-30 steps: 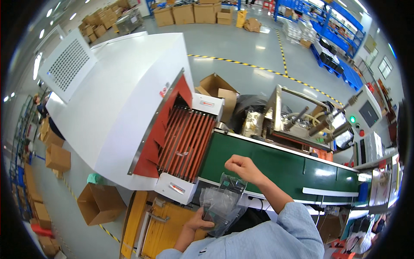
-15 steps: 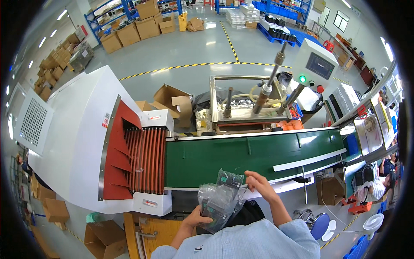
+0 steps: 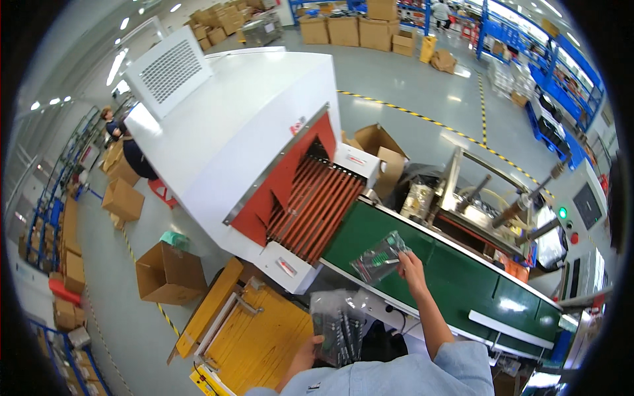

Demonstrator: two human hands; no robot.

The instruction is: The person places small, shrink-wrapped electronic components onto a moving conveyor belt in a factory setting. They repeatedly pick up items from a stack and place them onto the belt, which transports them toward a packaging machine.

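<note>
A single clear packet (image 3: 378, 261) is being held above the left part of the green belt (image 3: 462, 285), its near right edge being pinched between the thumb and closed fingers of the right hand (image 3: 411, 267); whether the belt is being touched by the packet cannot be told. Dark contents with green patches are being shown through the film, any print being too small to be read. On the near side of the belt, a bundle of clear packets (image 3: 338, 325) is being gripped at its left edge by the left hand (image 3: 309, 351), the thumb being laid over the top packet and the fingers being hidden beneath. Off the left end of the belt, two white housings are being marked by label plates (image 3: 286, 267), each bearing a red arrow; the brown rollers (image 3: 314, 204) are being flanked by these. Farther left of the belt, a small red-marked label (image 3: 298, 125) is being carried by the white machine (image 3: 218, 125), its writing being blurred. Beyond the right part of the belt, a dark screen (image 3: 586, 204) is being borne by a pale control box (image 3: 598, 228), beside which a green lamp (image 3: 563, 213) is being lit.
</note>
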